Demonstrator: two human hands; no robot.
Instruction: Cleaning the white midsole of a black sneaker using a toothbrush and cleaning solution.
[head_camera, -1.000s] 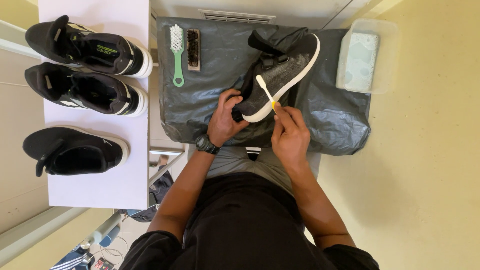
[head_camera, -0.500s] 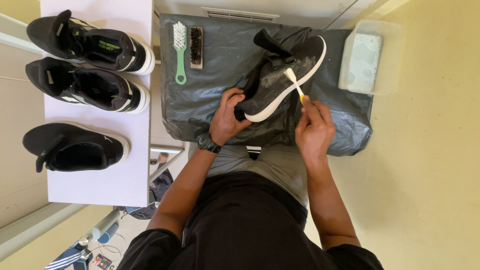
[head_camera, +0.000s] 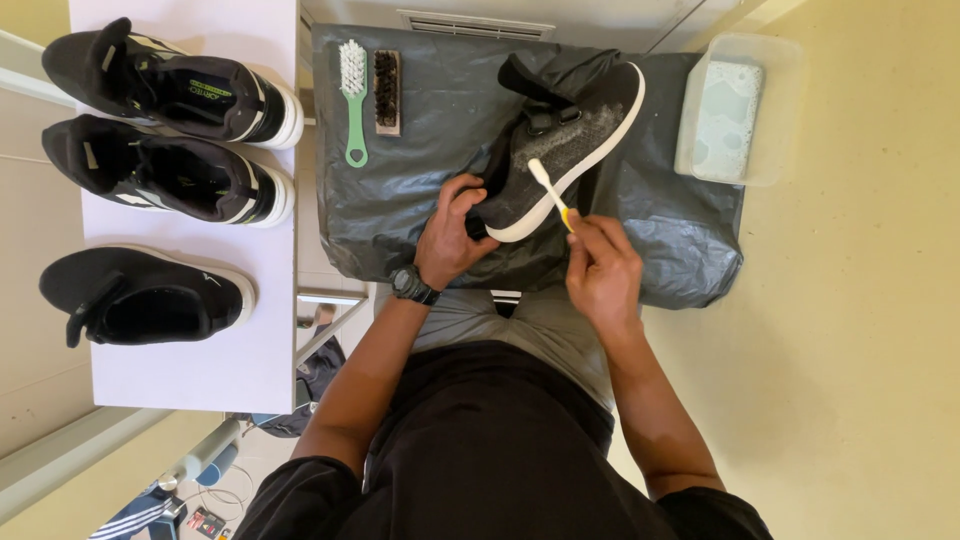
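While the left hand is clasping one black shoe, the right hand is gripping a toothbrush — three shoes are waiting on the white table.

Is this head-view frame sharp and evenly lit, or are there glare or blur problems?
Head view: even, soft light, only faint shadows; mild sheen on the grey plastic sheet; the black shoe, toothbrush, left hand and right hand are sharp, no motion blur; edges show slight wide-angle stretch.
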